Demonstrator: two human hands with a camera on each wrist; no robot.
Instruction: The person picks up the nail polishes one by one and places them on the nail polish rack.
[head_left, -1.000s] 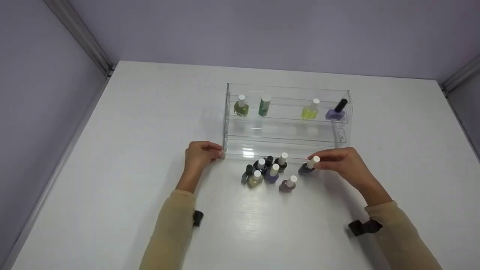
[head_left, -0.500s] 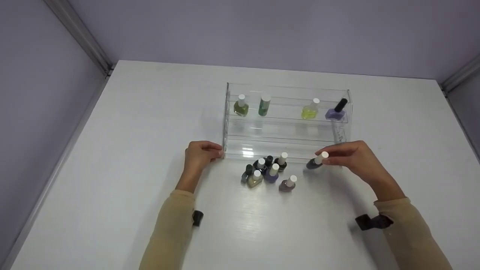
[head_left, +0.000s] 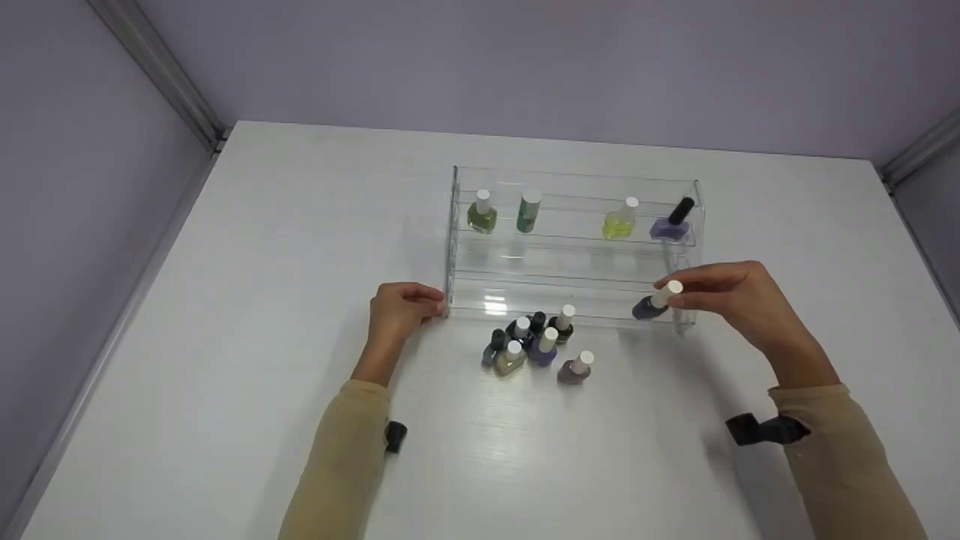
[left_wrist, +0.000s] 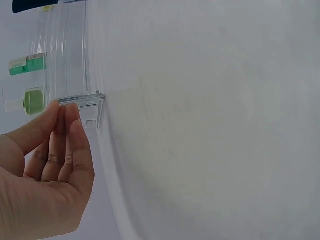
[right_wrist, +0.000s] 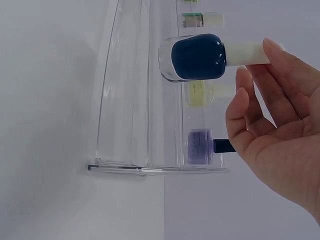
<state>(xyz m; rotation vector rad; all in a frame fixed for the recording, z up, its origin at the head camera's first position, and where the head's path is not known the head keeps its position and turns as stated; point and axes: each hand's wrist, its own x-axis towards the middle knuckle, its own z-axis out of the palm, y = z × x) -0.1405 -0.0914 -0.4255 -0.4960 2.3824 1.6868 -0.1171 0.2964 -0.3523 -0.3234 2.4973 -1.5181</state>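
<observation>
My right hand [head_left: 739,300] pinches a dark blue nail polish bottle [right_wrist: 197,57] by its white cap, thumb on one side and fingertips on the other. The bottle tilts over the front right part of a clear acrylic display rack [head_left: 570,294]. At the rack's front left corner, my left hand [head_left: 403,309] pinches the edge of the side panel [left_wrist: 82,99] between thumb and fingers. On the upper tier stand an olive green bottle [head_left: 482,217], a green tube-like bottle [head_left: 528,213], a yellow bottle [head_left: 618,224] and a purple bottle with a black cap [head_left: 670,229].
In front of the rack, several polish bottles cluster on the white table [head_left: 465,465], among them a gold one [head_left: 510,361] and a purple one [head_left: 543,351]. A mauve bottle [head_left: 574,371] stands slightly apart to their right. Pale walls rise behind and beside the table.
My right hand has carried the dark blue bottle up and to the right, from the table before the rack to over its front right part. The left hand has stayed at the corner.
</observation>
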